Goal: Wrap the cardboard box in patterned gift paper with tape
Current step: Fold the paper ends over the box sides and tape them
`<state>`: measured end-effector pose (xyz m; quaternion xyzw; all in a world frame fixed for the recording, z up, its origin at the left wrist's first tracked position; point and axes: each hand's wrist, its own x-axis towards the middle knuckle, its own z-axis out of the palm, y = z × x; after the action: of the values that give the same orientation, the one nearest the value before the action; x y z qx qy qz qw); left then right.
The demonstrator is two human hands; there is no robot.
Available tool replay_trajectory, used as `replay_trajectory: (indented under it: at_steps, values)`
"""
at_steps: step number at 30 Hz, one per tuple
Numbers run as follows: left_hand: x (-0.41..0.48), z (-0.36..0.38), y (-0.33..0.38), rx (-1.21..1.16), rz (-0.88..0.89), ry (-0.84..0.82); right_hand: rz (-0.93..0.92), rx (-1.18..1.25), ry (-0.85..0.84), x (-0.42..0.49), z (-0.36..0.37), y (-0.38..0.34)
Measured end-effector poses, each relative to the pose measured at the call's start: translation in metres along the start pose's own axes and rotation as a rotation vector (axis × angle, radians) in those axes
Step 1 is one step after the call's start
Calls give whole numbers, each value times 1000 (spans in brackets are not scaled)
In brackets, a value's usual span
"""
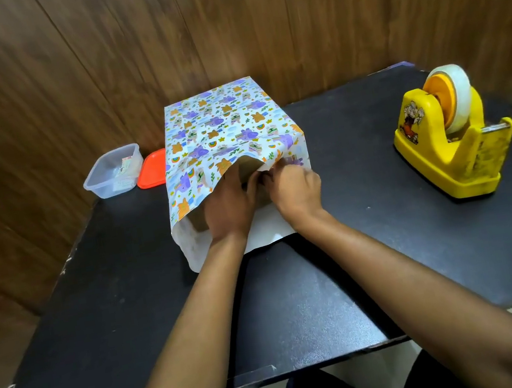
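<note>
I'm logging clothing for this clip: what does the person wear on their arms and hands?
Nothing visible. The left hand and right hand are ungloved, neither wrist carries a watch or band, and the left forearm and right forearm show no sleeves.

Both bare forearms [196, 309] reached forward and converged, the hands meeting side by side. The left hand [227, 203] lay back-up, its fingertips hidden under the gift paper [222, 121]. The right hand [296, 192] had its fingers curled, pinching that paper's edge.
</note>
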<state>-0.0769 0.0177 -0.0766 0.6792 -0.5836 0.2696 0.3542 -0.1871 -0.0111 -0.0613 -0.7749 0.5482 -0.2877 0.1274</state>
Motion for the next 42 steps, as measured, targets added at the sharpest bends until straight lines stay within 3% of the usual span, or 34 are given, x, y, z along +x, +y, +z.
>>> replay_trajectory:
  at_steps: [9, 19, 25, 42]
  values:
    - [0, 0, -1, 3, 1, -40, 52, -37, -1, 10, -5, 28]
    - [0, 0, 2, 7, -41, -55, 52, -13, -119, 15, -12, 35]
    - [0, -7, 9, 43, -242, -213, 199, 141, -174, 14, -15, 32]
    - [-1, -6, 14, 70, -254, -241, -86, 109, -204, -1, -1, 32]
